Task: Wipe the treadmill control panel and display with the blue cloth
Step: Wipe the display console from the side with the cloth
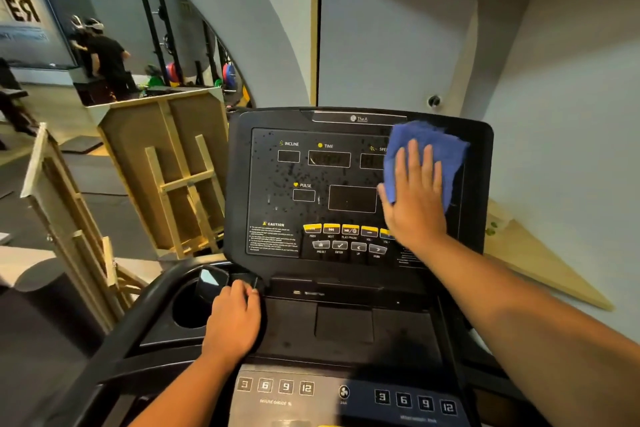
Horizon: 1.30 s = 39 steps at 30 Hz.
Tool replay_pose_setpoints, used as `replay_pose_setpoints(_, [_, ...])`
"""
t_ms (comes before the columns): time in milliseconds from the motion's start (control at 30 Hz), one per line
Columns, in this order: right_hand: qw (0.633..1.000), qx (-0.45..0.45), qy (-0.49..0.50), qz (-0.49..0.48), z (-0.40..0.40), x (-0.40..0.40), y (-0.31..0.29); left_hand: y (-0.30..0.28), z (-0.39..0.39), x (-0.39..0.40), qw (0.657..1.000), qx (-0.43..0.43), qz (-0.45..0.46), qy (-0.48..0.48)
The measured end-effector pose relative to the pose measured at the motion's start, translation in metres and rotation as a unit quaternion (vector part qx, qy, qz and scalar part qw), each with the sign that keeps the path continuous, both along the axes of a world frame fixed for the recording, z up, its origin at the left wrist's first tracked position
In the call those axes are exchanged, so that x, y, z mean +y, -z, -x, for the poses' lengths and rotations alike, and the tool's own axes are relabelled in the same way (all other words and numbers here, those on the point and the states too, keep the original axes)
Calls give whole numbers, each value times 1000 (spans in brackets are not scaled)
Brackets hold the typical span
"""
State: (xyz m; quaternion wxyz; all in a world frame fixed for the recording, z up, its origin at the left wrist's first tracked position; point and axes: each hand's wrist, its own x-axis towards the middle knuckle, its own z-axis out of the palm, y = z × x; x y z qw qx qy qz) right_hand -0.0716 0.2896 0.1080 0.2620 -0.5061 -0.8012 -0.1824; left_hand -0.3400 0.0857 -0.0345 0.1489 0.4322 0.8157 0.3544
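The black treadmill display panel (pixel 325 184) stands upright in front of me, speckled with droplets across its left and middle. My right hand (pixel 414 198) lies flat, fingers spread, pressing the blue cloth (pixel 440 146) against the panel's upper right, over the speed readout. Yellow and grey buttons (pixel 346 236) run along the panel's lower part, just left of my wrist. My left hand (pixel 235 317) rests on the console ledge below the panel's left corner, fingers curled against a small black object (pixel 211 282); whether it grips it is unclear. A lower control strip (pixel 277 386) with numbered keys sits nearest me.
A round cup holder (pixel 188 308) sits left of my left hand, beside the curved black handrail (pixel 138 315). Wooden easels and boards (pixel 173 166) stand to the left. A mirror (pixel 104 45) reflects people and weight racks. A wall and a wooden wedge (pixel 540 263) lie to the right.
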Motion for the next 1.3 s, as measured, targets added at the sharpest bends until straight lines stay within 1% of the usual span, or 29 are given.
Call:
replay_pose_setpoints(67, [993, -99, -70, -14, -3, -16, 28, 0, 0, 0, 1000, 0, -4, 2])
replay_pose_setpoints(133, [972, -191, -133, -25, -26, -23, 52, 0, 1, 0, 1000, 0, -2, 3])
replay_pose_setpoints(167, [962, -221, -155, -27, -40, -23, 59, -1, 0, 0, 1000, 0, 0, 3])
replay_pose_setpoints(233, [949, -253, -185, -26, -70, -17, 60, -1, 0, 0, 1000, -1, 0, 4])
replay_pose_setpoints(300, [949, -255, -184, -19, -93, -4, 50, -1, 0, 0, 1000, -3, -2, 4])
replay_pose_setpoints(333, [958, -234, -165, -18, -99, 5, 40, -2, -1, 0, 1000, -2, -1, 3])
replay_pose_setpoints(433, [995, -77, -62, -6, -81, 25, -2, -3, -2, 1, 1000, -2, 7, 1])
replay_pose_setpoints(467, [999, -41, -30, -5, -66, 27, -13, -4, -2, 0, 1000, -2, 10, 2])
replay_pose_setpoints(500, [1000, -26, -10, -10, -50, 26, -17, -5, -2, 0, 1000, -2, 11, 2])
replay_pose_setpoints(567, [998, -47, -20, -25, -22, 16, -12, -5, -2, 0, 1000, -3, 10, 1])
replay_pose_setpoints(633, [988, -118, -92, -37, -14, 1, 14, -6, -3, -1, 1000, 0, 11, 1])
replay_pose_setpoints(733, [953, -239, -182, -32, -40, -13, 50, -7, -4, -1, 1000, 1, 10, 0])
replay_pose_setpoints(800, [932, -284, -224, -15, -66, -14, 60, -8, -4, -2, 1000, 1, 9, 2])
replay_pose_setpoints(867, [932, -279, -231, -8, -85, -8, 55, -8, -4, -2, 1000, 0, 7, 3])
replay_pose_setpoints(900, [942, -257, -216, -9, -87, -3, 47, -9, -5, -2, 1000, -1, 7, 2])
replay_pose_setpoints(1000, [982, -138, -130, -16, -59, 7, 15, -10, -6, -2, 1000, 2, 10, 1])
replay_pose_setpoints(1067, [992, -87, -85, -12, -26, 5, 6, -10, -6, -3, 1000, 4, 15, 0])
replay_pose_setpoints(1100, [992, -89, -89, -18, -14, 1, 10, -11, -6, -3, 1000, 5, 15, -1])
replay_pose_setpoints(1167, [977, -141, -157, -31, -4, -10, 29, -10, -5, -2, 1000, 6, 12, -4])
replay_pose_setpoints(1233, [945, -217, -244, -23, -13, -24, 53, -9, -5, -2, 1000, 7, 13, -4])
replay_pose_setpoints(1300, [917, -274, -289, -2, -36, -30, 67, -8, -5, -2, 1000, 6, 14, -5])
